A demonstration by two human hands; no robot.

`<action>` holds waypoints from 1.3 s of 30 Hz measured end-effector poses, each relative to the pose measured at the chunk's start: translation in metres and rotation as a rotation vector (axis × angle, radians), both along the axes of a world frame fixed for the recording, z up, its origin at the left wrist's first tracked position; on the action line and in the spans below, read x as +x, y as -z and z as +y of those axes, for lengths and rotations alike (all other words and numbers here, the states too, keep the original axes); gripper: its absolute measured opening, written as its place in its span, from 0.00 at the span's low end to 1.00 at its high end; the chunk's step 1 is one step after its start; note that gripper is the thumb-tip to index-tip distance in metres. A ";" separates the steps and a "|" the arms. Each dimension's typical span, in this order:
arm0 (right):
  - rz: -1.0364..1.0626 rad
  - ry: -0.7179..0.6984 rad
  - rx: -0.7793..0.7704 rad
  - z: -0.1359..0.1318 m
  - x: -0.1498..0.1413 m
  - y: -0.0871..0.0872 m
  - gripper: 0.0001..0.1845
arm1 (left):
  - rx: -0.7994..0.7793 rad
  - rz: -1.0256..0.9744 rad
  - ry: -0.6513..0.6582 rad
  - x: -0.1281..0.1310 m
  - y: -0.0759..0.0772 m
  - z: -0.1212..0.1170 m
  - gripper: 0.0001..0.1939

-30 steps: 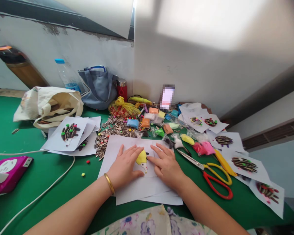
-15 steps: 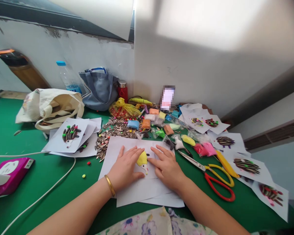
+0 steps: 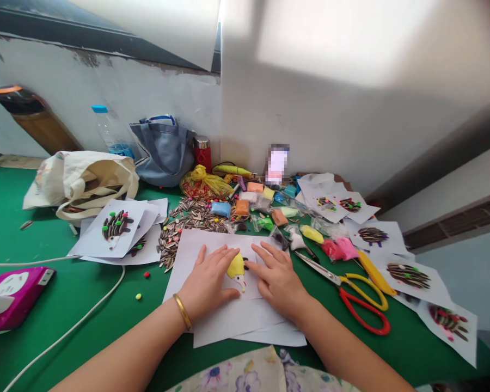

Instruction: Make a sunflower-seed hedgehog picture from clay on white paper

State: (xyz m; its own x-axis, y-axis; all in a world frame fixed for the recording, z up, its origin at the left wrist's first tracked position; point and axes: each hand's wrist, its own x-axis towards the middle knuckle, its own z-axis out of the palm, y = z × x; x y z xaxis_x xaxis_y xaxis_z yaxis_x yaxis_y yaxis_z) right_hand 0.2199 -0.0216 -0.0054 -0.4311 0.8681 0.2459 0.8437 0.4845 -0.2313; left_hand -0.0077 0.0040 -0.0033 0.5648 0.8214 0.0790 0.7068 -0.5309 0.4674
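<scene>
The green table (image 3: 85,286) bears striped seeds (image 3: 188,219), white paper sheets (image 3: 220,321), scissors (image 3: 338,280) — and a cream cloth bag (image 3: 49,185).

bags: cream canvas tote (image 3: 44,185) beside blue-grey fabric handbag (image 3: 165,160)
drinks: blue-capped clear plastic bottle (image 3: 107,130); red silver-lidded flask (image 3: 203,158)
screen: upright dark-edged phone (image 3: 276,165), lit, near white wall (image 3: 330,120)
cord: thin white cable (image 3: 67,331), across green desk (image 3: 90,288)

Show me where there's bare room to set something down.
Bare green table lies between the white cable and left forearm, small balls aside, and between the scissors and right forearm. Beyond left hand and right hand, seeds and clay packets crowd it.
</scene>
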 end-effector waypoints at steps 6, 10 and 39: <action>-0.022 0.019 -0.007 0.006 -0.004 -0.002 0.21 | 0.016 -0.007 0.001 0.000 0.001 0.000 0.46; -0.024 0.021 -0.004 0.008 -0.005 -0.001 0.20 | 0.013 -0.001 -0.002 -0.001 0.001 0.000 0.46; 0.008 0.041 0.032 0.002 -0.006 -0.005 0.18 | -0.001 0.000 0.000 0.001 -0.003 0.000 0.45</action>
